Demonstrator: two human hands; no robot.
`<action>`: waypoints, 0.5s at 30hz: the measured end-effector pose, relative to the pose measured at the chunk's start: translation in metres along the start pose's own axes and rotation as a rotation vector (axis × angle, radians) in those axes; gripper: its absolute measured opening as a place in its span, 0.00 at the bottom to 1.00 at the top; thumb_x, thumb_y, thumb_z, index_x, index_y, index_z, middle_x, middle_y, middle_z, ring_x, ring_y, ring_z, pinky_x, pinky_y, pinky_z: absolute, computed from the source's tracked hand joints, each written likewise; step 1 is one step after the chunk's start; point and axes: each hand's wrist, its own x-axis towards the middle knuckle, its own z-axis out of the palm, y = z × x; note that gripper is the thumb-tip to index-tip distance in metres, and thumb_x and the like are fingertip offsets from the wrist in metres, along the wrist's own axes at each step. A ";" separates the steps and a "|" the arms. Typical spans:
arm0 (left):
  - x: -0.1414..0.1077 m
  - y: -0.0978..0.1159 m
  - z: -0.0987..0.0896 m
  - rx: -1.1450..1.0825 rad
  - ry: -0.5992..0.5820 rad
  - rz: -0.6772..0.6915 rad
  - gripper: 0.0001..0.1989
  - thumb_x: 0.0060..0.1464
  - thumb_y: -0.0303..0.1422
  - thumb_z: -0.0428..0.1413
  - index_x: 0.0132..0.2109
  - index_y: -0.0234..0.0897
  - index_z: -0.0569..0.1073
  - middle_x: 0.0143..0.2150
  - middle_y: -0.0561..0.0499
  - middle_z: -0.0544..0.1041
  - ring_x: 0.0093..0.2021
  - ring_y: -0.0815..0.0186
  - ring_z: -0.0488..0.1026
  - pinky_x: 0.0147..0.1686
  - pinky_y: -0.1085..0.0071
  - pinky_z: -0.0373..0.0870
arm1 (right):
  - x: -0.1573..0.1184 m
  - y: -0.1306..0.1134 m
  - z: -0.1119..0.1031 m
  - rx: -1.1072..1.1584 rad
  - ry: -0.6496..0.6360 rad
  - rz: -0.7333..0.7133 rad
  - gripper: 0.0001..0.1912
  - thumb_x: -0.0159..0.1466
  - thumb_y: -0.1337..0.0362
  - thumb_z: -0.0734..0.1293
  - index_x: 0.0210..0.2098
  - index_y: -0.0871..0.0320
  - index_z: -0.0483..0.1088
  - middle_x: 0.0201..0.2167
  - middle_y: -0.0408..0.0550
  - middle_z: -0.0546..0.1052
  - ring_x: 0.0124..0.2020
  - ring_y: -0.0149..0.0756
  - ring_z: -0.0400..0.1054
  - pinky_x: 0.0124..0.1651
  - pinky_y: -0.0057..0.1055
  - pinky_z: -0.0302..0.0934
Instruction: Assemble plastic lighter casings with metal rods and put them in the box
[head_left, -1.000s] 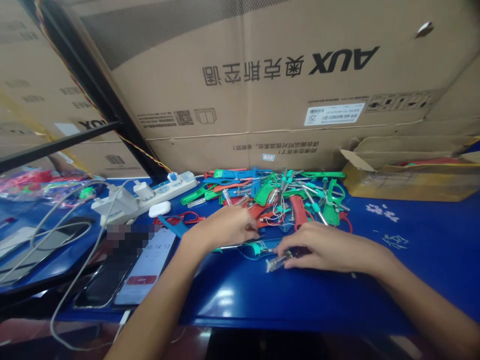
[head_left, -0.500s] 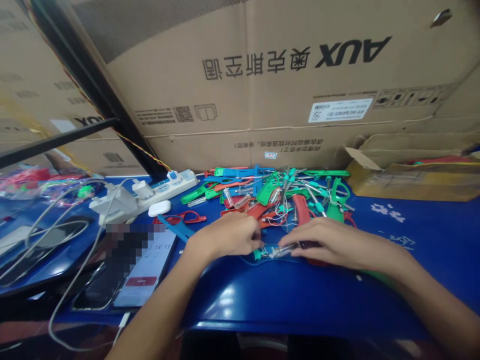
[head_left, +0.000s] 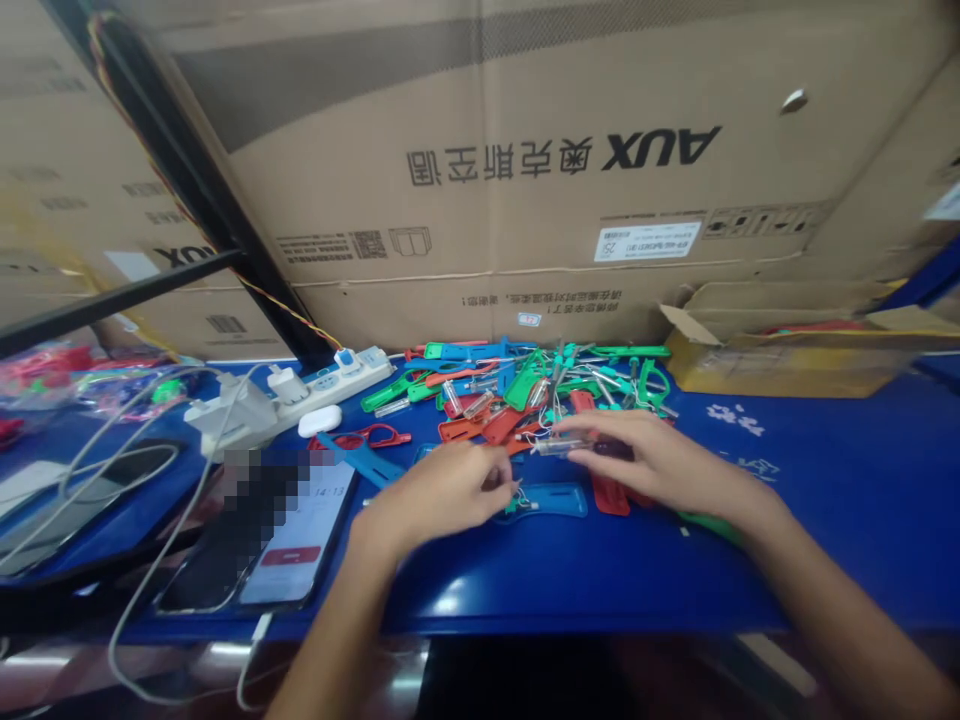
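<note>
My left hand (head_left: 469, 485) is closed in a pinch at the end of a blue plastic piece (head_left: 559, 499) lying on the blue table (head_left: 480, 590). A small green part with white wires (head_left: 517, 500) shows at its fingertips. To the right and a little farther back, my right hand (head_left: 630, 455) has its thumb and fingers round a clear tube (head_left: 559, 446). A red plastic piece (head_left: 611, 495) lies beneath the right hand. Behind both hands is a pile of green, blue and red pieces (head_left: 525, 385) with clear tubes and wires.
A white power strip (head_left: 330, 385) with chargers stands at the left, near an earbud case (head_left: 319, 421). Two phones (head_left: 289, 560) lie by my left forearm. An open carton (head_left: 780, 365) sits at the back right. Large cardboard boxes (head_left: 480, 220) rise behind the table.
My right hand has moved back, away from the table's front edge, with the clear tube, apart from my left hand. More of the blue piece now shows. The camera view has shifted.
</note>
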 end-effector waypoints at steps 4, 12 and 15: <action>-0.036 0.004 0.031 -0.151 0.279 0.065 0.04 0.63 0.30 0.55 0.38 0.41 0.74 0.44 0.51 0.77 0.43 0.63 0.75 0.43 0.69 0.68 | -0.032 -0.026 0.042 -0.005 0.407 -0.037 0.14 0.72 0.65 0.63 0.54 0.51 0.75 0.45 0.48 0.80 0.44 0.36 0.76 0.47 0.33 0.71; -0.054 0.012 0.076 -0.184 0.519 0.042 0.05 0.67 0.33 0.55 0.44 0.42 0.76 0.40 0.52 0.80 0.42 0.61 0.72 0.42 0.67 0.68 | -0.056 -0.033 0.087 0.114 0.477 0.072 0.07 0.68 0.62 0.70 0.46 0.53 0.77 0.41 0.48 0.80 0.40 0.37 0.78 0.38 0.28 0.72; -0.052 0.013 0.083 -0.225 0.565 0.090 0.09 0.69 0.33 0.53 0.48 0.43 0.78 0.43 0.51 0.81 0.43 0.61 0.72 0.45 0.65 0.68 | -0.057 -0.029 0.086 0.113 0.467 0.090 0.07 0.68 0.61 0.70 0.46 0.53 0.77 0.42 0.48 0.82 0.42 0.38 0.78 0.44 0.30 0.73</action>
